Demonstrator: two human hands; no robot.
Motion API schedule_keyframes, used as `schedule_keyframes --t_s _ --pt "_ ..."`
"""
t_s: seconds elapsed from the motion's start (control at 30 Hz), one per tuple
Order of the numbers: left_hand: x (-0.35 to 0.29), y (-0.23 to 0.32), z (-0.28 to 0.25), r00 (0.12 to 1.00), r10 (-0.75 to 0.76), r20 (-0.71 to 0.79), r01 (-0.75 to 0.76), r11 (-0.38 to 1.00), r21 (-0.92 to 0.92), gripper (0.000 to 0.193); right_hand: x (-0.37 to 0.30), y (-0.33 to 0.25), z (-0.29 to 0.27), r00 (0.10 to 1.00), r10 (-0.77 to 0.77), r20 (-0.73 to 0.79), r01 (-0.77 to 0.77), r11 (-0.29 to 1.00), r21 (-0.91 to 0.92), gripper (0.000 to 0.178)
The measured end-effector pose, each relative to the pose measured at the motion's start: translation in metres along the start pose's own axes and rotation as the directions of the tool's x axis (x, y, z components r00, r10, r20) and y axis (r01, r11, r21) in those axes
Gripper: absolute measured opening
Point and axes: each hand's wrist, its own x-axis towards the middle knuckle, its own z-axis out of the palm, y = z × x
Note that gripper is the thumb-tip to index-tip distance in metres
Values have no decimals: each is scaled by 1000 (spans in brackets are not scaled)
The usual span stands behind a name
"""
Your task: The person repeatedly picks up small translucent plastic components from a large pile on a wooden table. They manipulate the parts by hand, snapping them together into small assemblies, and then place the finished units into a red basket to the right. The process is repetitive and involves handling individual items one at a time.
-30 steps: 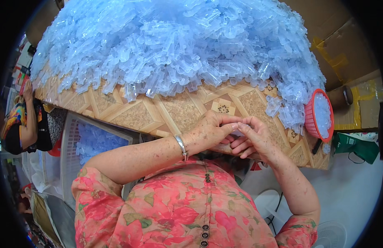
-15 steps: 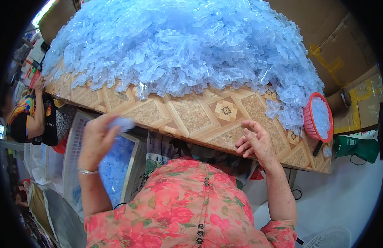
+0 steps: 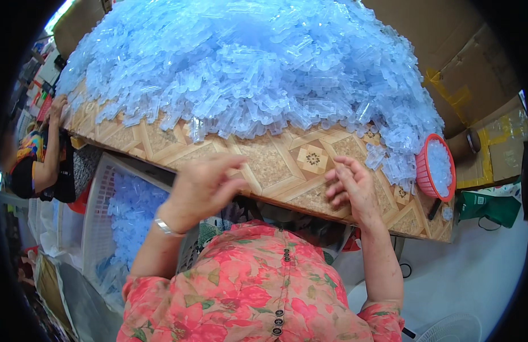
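A large heap of clear, bluish plastic pieces (image 3: 252, 68) covers most of the patterned table (image 3: 269, 165); some look like small flat boxes or cases. My left hand (image 3: 204, 185) hovers over the table's near edge, thumb and fingers apart, with nothing visible in it. To its right, my right hand (image 3: 355, 191) hangs over the same edge, loosely curled with gaps between the fingers and no piece visible. Below and left of the table, a white plastic crate (image 3: 98, 211) holds many more such pieces, partly hidden by my left forearm.
At the table's right end stands a red basket (image 3: 427, 176) with clear pieces, a dark stick-like object (image 3: 435, 209) beside it. Cardboard boxes (image 3: 469, 68) rise behind. A green bag (image 3: 489, 209) is at right, a white fan (image 3: 452, 329) below. Another person (image 3: 44, 165) works at far left.
My left hand has moved right, from above the crate to the table edge. The clear piece it held has left its fingers. My right hand stays nearly in place.
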Motion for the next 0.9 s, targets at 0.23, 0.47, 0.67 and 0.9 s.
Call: schedule_keyframes --t_s 0.23,0.47,0.67,0.9 --pt "51 31 109 985 171 -35 -173 929 -328 29 69 -23 25 999 -29 -41 34 992 117 49" --pt "43 21 116 989 149 21 -135 937 -322 29 108 -26 27 993 -32 -111 44 993 106 35" --pt "40 7 111 999 52 15 -44 938 -345 36 82 -33 12 980 -103 -171 105 995 0 25" --pt "51 17 115 976 218 -26 -217 938 -271 69 26 -40 -38 969 -168 184 244 500 -831 26"
